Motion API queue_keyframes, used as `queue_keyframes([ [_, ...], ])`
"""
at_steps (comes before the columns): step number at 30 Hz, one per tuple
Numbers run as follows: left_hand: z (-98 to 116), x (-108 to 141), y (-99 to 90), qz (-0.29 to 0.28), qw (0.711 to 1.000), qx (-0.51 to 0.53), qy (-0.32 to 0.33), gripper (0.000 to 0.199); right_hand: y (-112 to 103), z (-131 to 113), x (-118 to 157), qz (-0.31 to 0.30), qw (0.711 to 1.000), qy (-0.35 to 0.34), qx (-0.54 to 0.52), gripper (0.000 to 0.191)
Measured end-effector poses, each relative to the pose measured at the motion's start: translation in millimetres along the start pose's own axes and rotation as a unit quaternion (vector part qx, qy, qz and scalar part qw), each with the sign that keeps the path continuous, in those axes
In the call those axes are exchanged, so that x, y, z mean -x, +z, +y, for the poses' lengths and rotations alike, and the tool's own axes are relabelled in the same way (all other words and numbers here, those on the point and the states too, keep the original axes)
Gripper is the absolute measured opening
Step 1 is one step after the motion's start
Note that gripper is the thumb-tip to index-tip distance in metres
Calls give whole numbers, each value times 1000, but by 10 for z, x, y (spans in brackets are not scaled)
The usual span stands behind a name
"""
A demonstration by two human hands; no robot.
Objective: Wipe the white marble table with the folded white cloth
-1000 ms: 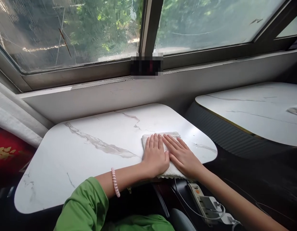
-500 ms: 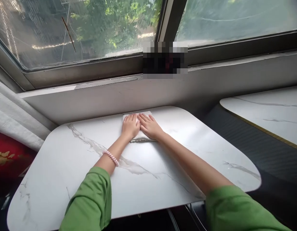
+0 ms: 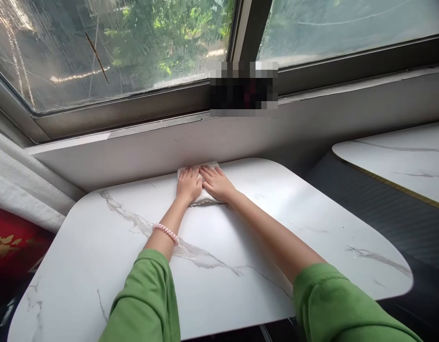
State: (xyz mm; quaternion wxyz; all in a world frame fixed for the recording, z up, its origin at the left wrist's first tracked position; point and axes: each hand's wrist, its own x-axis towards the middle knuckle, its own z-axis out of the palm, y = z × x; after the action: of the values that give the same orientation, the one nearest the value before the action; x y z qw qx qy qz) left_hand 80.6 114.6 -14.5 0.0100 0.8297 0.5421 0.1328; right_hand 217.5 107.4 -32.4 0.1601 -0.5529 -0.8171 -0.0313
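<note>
A folded white cloth (image 3: 207,198) lies flat at the far edge of the white marble-patterned table (image 3: 134,280), close to the wall. My left hand (image 3: 189,184) presses down on the cloth's left part with its fingers stretched out. On the right part rests my right hand (image 3: 218,183), palm down and fingers extended. The two hands lie side by side, thumbs close together. Much of the cloth is hidden beneath them. A pink coiled band (image 3: 165,232) circles my left wrist.
Beyond the table rise a low white wall (image 3: 144,154) and a metal-framed window (image 3: 134,114). A white curtain (image 3: 23,175) hangs at the left, above a red item with gold print (image 3: 13,251). At right stands a second marble-patterned table (image 3: 393,156).
Both hands and the cloth have shifted slightly left and toward the far edge of the table. The camera view has moved a little, too.
</note>
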Motion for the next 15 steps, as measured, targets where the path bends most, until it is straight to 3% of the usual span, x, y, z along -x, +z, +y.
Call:
queue_keyframes([
  [6, 226, 501, -77, -19, 999, -23, 17, 51, -143, -205, 516, -22, 999, -8, 24, 57],
  [9, 379, 905, -140, -19, 999, -22, 37, 52, -220, -368, 930, -16, 999, -23, 37, 57],
  [15, 628, 1789, -373, -43, 997, -12, 68, 54, -373, -815, 1769, 57, 995, -70, 52, 66],
])
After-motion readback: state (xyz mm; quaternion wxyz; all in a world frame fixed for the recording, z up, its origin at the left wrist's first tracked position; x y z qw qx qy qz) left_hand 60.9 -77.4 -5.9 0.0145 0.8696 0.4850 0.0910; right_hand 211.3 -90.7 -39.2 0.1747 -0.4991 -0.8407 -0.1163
